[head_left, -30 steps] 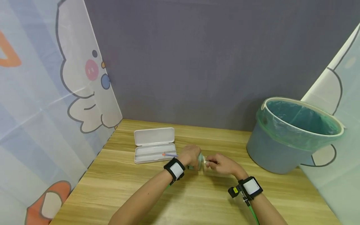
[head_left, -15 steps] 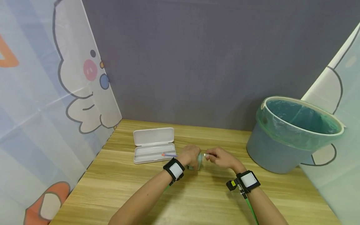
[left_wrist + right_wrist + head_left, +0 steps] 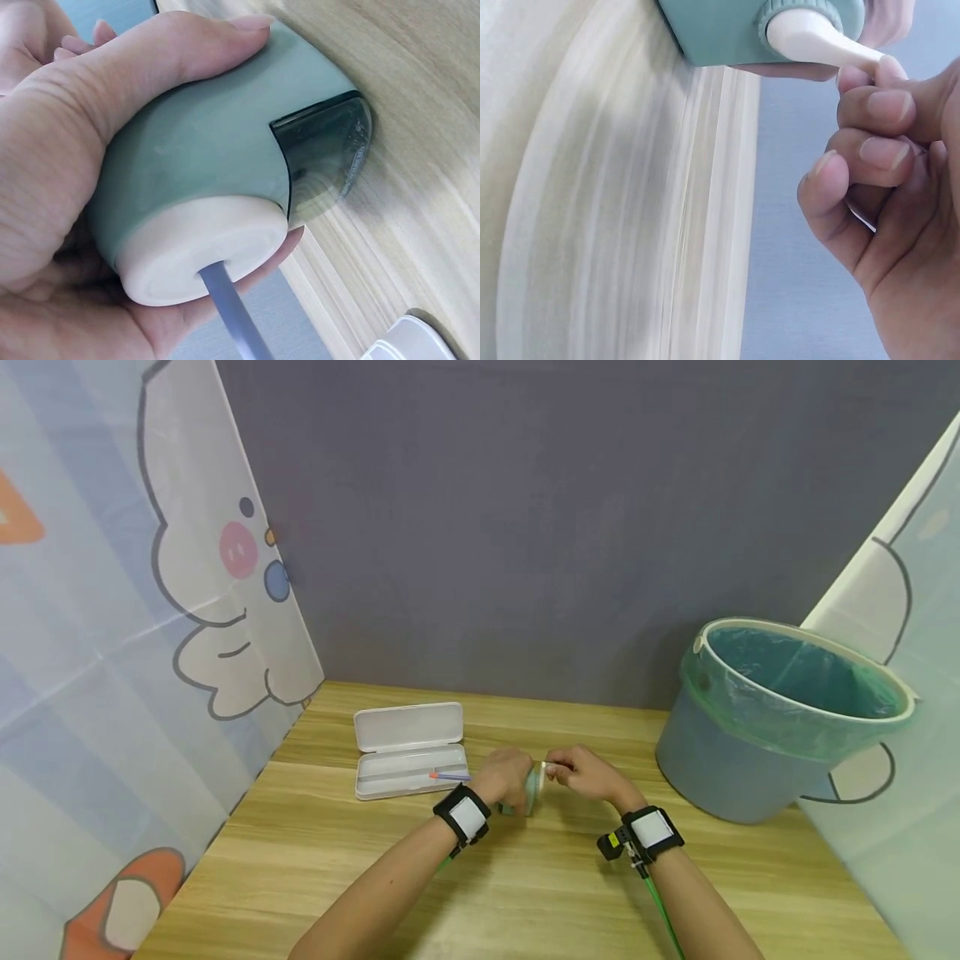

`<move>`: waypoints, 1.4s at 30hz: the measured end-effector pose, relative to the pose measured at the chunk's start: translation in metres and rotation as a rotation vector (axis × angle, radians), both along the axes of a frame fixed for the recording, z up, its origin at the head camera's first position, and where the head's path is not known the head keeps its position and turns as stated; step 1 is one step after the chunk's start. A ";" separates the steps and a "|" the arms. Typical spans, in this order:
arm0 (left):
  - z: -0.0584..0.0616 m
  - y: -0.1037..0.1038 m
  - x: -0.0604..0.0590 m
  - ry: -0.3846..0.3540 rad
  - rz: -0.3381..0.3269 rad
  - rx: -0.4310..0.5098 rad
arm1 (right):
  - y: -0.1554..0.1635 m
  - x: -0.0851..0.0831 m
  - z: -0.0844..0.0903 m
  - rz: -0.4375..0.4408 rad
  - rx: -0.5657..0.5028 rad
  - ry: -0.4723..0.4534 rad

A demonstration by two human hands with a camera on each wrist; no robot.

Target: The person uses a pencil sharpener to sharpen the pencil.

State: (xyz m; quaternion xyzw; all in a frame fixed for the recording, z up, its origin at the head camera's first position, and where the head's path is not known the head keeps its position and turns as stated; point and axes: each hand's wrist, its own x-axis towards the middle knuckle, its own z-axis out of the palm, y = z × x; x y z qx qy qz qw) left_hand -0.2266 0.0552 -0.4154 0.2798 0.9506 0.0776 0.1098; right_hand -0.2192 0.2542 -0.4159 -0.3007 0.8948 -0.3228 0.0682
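Since the earlier frames the right hand (image 3: 588,774) has risen slightly at the crank, its wrist drawn nearer the body; the left hand (image 3: 506,777) has stayed put. Left fingers and thumb are curled round the green pencil sharpener (image 3: 214,169), which sits on the wooden table (image 3: 525,893) between the two hands. A blue pencil (image 3: 450,775) enters its cream front face and points toward the open white pencil case (image 3: 408,747) just to the left. Right fingertips (image 3: 885,71) pinch the tip of the cream crank handle (image 3: 817,41), the remaining fingers curled in. A blue bin (image 3: 720,768) with green liner stands well apart on the right.
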 end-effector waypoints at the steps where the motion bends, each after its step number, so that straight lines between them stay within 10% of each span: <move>1: -0.001 0.000 0.000 -0.002 -0.002 -0.001 | 0.000 -0.001 -0.001 -0.002 0.001 0.008; 21: 0.001 -0.001 0.002 0.022 -0.003 0.040 | -0.004 -0.019 -0.029 -0.041 0.063 0.082; 32: -0.001 -0.003 0.003 0.028 0.010 0.068 | -0.010 -0.007 -0.043 -0.024 0.136 -0.091; 42: 0.001 -0.001 0.005 0.019 0.010 0.067 | -0.012 0.008 -0.040 0.031 0.162 -0.048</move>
